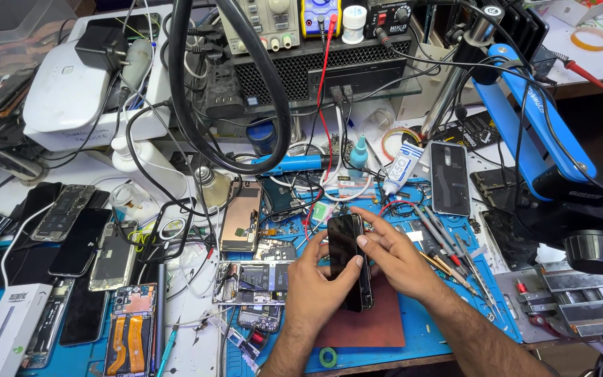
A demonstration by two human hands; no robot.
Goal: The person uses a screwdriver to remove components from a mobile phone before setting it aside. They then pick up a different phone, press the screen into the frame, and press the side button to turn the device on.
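Centre frame: left hand [313,283] fingers curled round black phone [349,260]; right hand [393,255] fingers half-open, thumb on its edge. Tools [448,251] crowd right; red mat [375,324] below.

Both forearms were bare from the lower edge of the view up to the wrists, with no sleeves showing. The left hand [313,283] and the right hand [393,258] wore no gloves, and no rings, watch or bands could be seen. The fingernails were short and plain.
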